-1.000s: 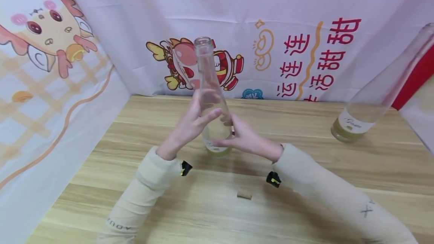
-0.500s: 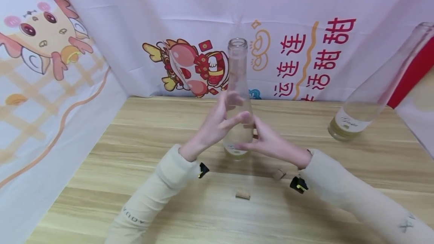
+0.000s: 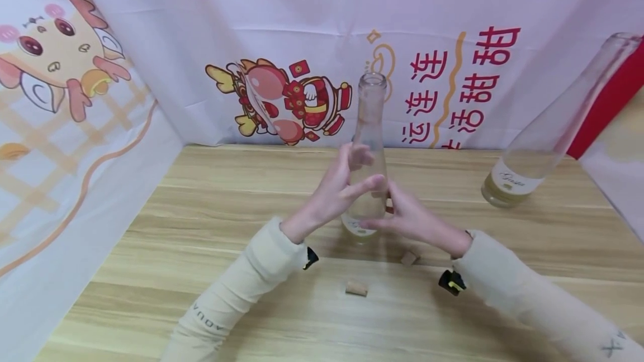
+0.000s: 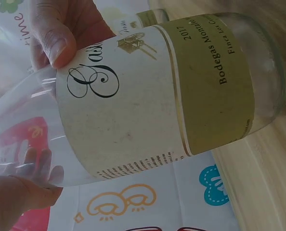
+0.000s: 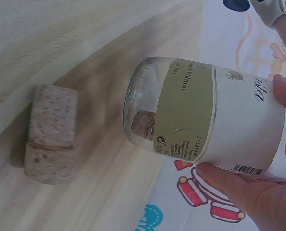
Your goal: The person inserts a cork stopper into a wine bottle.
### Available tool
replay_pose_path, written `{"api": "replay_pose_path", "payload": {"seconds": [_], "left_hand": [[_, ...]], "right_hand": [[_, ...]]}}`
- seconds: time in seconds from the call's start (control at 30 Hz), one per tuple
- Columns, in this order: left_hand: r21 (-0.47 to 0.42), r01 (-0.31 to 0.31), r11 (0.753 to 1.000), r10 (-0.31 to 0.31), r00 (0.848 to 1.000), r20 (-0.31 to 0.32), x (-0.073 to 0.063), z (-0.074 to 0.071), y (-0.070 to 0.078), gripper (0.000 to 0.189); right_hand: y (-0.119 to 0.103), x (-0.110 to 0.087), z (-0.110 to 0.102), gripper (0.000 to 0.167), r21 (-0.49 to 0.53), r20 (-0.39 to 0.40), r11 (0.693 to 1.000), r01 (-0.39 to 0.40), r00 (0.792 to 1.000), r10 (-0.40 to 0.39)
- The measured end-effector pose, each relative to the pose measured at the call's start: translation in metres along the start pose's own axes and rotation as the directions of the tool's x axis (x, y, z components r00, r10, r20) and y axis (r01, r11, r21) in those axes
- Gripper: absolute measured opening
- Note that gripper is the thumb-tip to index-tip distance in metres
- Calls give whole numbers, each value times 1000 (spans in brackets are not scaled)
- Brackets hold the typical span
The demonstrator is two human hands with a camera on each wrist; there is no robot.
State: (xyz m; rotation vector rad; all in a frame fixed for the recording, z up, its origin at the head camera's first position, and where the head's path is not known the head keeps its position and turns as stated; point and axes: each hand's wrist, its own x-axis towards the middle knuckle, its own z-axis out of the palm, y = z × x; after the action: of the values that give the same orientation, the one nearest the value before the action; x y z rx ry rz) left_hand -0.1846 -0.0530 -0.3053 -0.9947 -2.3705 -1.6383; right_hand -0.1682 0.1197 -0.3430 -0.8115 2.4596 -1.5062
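Observation:
A clear glass wine bottle (image 3: 369, 127) with a white and olive label (image 4: 123, 101) stands mouth up between my hands, its base close over the table. My left hand (image 3: 347, 183) grips the upper body, thumb across the near side. Lower down, near the label, my right hand (image 3: 415, 217) holds the bottle from the right. One cork (image 3: 356, 288) lies on the table in front of it, and a second cork (image 3: 410, 258) lies close to my right wrist. In the right wrist view, a cork (image 5: 144, 125) shows through the glass at the bottle's base.
Another clear bottle (image 3: 523, 169) with the same kind of label stands at the right of the wooden table (image 3: 241, 183). A printed white cloth (image 3: 282, 10) hangs along the back edge and down the left side.
Both hands have carried the bottle to the right and slightly nearer. The second cork, hidden by my right arm at first, now shows. The grip looks the same.

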Motion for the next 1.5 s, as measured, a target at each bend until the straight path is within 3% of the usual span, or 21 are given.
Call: {"api": "replay_pose_path", "payload": {"seconds": [0.1,0.23,0.5,0.7,0.87,1.0,1.23,1.5], "left_hand": [[1,21,1000,-21,1000,9,-1,2,-2,50],[5,38,999,-38,999,17,-3,3,-5,50],[17,0,1000,0,999,39,-4,4,-8,84],[8,31,999,-31,998,59,-4,3,-5,50],[3,72,997,-72,996,61,-5,3,-4,47],[-5,85,996,-85,994,64,-6,3,-4,48],[-14,84,996,-83,995,61,-7,2,-6,48],[-12,90,996,-89,994,64,-6,2,-7,50]], "right_hand": [[4,-1,2,80,-8,1,1000,-4,1000,4],[6,-2,4,77,-1,10,1000,-18,1000,18],[6,-4,1,82,-37,34,999,14,999,-13],[13,-10,-9,83,-158,129,987,12,992,9],[22,-22,-18,68,-332,235,942,-47,963,131],[28,-29,-24,55,-394,315,917,-65,928,201],[37,-36,-30,35,-400,399,917,4,901,170],[44,-34,-27,25,-384,404,922,-39,892,205]]}}
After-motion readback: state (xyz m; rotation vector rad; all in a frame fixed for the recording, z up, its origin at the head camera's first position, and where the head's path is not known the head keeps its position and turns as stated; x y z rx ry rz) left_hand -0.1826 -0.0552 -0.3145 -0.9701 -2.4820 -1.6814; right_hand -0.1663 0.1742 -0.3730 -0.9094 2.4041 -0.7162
